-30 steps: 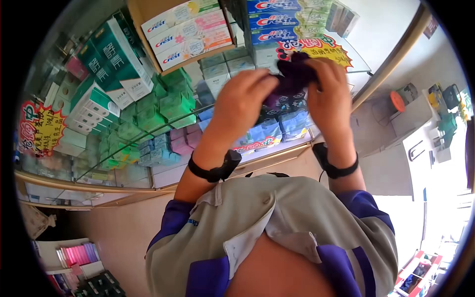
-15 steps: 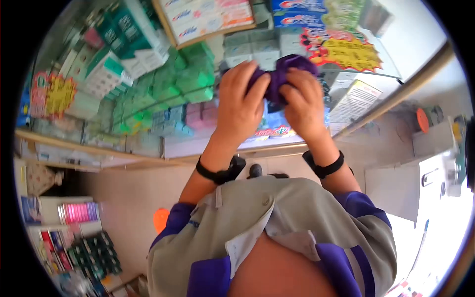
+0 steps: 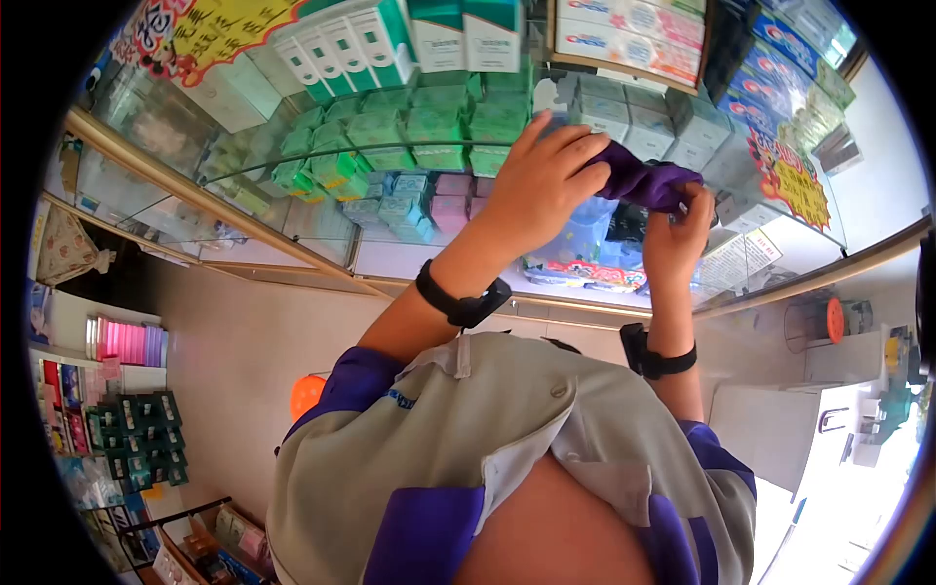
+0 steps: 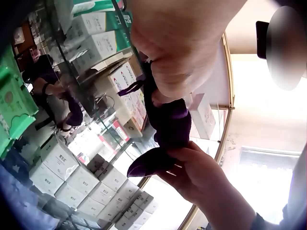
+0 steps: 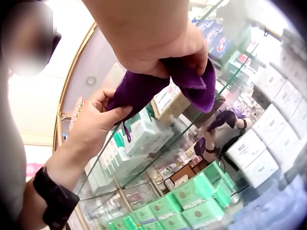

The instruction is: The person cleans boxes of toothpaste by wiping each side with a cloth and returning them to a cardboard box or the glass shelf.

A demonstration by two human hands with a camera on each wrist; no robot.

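Observation:
A dark purple cloth [image 3: 648,183] is bunched lengthwise and stretched between both hands, over the glass display case. My left hand [image 3: 551,180] pinches one end, with thumb and fingers on it. The other end is gripped by my right hand [image 3: 678,239], and a loose flap of the cloth [image 5: 204,91] hangs past those fingers in the right wrist view. A thin hanging loop [image 4: 130,88] sticks out near the left hand's end. Part of the cloth is hidden behind the fingers.
Below the hands, the glass case holds green boxes [image 3: 380,132], pink boxes [image 3: 450,203] and white boxes [image 3: 648,132]. Toothpaste boxes [image 3: 634,44] and a yellow price sign [image 3: 229,34] are farther back. The case's metal-trimmed edge [image 3: 322,261] runs before the body.
The cloth has gone from a bunched wad to a longer strip as the hands moved apart. The head view has turned, so the case contents appear shifted.

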